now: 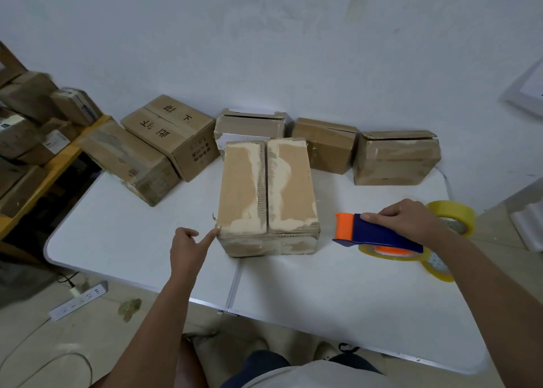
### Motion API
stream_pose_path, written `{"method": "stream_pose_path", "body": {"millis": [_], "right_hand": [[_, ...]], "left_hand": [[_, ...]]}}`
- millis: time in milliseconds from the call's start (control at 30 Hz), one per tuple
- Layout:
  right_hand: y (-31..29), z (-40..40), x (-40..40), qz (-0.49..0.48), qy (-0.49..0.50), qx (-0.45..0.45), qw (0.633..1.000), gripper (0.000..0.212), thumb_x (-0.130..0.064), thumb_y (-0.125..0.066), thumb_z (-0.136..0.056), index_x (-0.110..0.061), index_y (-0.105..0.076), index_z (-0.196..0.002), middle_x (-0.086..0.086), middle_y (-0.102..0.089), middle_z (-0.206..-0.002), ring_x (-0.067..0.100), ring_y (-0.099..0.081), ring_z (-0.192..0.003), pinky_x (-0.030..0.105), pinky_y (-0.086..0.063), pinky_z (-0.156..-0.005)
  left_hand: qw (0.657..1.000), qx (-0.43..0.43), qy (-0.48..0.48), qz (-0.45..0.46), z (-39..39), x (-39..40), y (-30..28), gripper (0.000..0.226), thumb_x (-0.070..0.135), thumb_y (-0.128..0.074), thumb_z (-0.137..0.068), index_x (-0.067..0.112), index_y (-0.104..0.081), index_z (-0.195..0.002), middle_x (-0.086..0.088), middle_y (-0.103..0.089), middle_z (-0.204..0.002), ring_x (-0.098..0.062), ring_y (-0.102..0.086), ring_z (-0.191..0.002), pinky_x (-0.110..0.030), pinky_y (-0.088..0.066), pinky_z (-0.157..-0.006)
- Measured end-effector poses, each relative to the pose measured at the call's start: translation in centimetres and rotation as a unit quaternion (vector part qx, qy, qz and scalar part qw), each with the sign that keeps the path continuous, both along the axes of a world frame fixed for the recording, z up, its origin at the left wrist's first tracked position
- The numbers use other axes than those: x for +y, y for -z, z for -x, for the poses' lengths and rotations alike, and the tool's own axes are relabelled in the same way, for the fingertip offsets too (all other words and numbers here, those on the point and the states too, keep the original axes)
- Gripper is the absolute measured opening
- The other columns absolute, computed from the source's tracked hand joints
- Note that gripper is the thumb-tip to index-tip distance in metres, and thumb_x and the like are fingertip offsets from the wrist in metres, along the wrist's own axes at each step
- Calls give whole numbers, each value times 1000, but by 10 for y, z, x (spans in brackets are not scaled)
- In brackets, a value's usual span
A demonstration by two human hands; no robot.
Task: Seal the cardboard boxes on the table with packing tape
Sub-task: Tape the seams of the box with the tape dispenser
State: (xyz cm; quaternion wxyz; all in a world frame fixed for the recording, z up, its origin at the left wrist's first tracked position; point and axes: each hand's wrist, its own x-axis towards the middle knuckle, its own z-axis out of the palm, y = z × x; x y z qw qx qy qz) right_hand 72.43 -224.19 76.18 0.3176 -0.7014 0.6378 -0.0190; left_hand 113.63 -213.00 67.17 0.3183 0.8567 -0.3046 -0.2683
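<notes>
The near cardboard box (268,196) sits mid-table, its flaps meeting at an untaped seam. It looks stiff, worn and probably light. The left hand (188,248) touches its near-left corner with one outstretched finger; the right hand (407,218) grips the tape dispenser (376,233).

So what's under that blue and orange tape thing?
Under the tape dispenser, which the right hand grips, a yellowish tape roll peeks out, with the white table below. Most of the roll is hidden by the dispenser.
</notes>
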Motion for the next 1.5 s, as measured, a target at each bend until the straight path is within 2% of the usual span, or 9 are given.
{"method": "stream_pose_path", "body": {"millis": [267, 467, 800, 1067, 1233, 1333, 1367, 1433, 1500], "right_hand": [[6, 3, -2, -10, 2, -19, 1000, 47, -65, -57, -82, -24, -77, -92, -5, -74, -82, 13, -68, -76, 34, -57, -76], [11, 6, -7, -6, 13, -44, 999, 60, -78, -53, -66, -30, -76, -93, -10, -73, -85, 11, -68, -78, 33, -58, -75], [31, 9, -11, -3, 17, -43, 999, 56, -73, -59, -74, -28, -76, -104, -8, -72, -97, 10, -64, -85, 34, -56, -80], [43, 7, -16, -23, 7, -41, 999, 49, -69, -59, -79, -27, -76, -98, -9, -72, -87, 9, -65, -78, 27, -55, -72], [51, 6, -16, -26, 12, -46, 999, 44, -68, -59, -80, -30, -75, -95, -12, -70, -83, 9, -65, -76, 23, -52, -66], [53, 6, -19, -25, 6, -42, 999, 43, -68, -59, -81, -30, -75, -94, -11, -71, -84, 9, -65, -76, 26, -54, -70], [53, 6, -19, -24, 3, -40, 999, 43, -68, -58, -81, -30, -75, -95, -10, -71, -84, 9, -65, -76, 27, -55, -71], [54, 7, -19, -20, 0, -38, 999, 44, -69, -58, -81, -31, -75, -96, -12, -70, -84, 8, -65, -76, 27, -55, -71], [56, 8, -19, -18, 5, -37, 999, 46, -71, -57, -80, -32, -75, -95, -14, -70, -83, 8, -65, -76, 28, -56, -72]], "left_hand": [[1000, -6, 9, -19, -4, -1, 7, 58, 55, -74, -80, 12, -50, -109, -7, -55, -104, -25, -58, -94, -40, -51, -79], [1000, -4, -3, 3, 1, 1, 12, 55, 52, -74, -81, 10, -50, -108, -9, -53, -101, -27, -56, -92, -36, -46, -74], [1000, 13, -20, 1, 4, 3, 15, 52, 50, -72, -83, 12, -49, -109, -10, -53, -99, -23, -53, -82, -33, -44, -67], [1000, 14, -20, -20, 2, 2, 14, 54, 55, -71, -82, 13, -50, -109, -11, -55, -97, -22, -53, -79, -34, -45, -67], [999, 21, -6, -40, -1, 1, 13, 60, 58, -68, -83, 10, -54, -116, -9, -56, -98, -19, -54, -82, -33, -44, -70], [998, 30, 1, -56, -2, -2, 12, 71, 57, -65, -85, 6, -50, -133, -7, -56, -89, -19, -54, -79, -32, -43, -67], [997, 39, 4, -70, -3, -3, 10, 80, 58, -64, -86, 6, -42, -142, -8, -57, -91, -22, -56, -86, -33, -45, -72], [993, 40, 18, -110, -9, -5, 8, 97, 65, -63, -82, 8, -28, -152, -14, -58, -123, -31, -54, -116, -42, -46, -93], [991, 33, 28, -128, -15, -5, 6, 100, 68, -61, -79, 11, -28, -153, -20, -41, -145, -35, -45, -130, -48, -40, -105]]}}
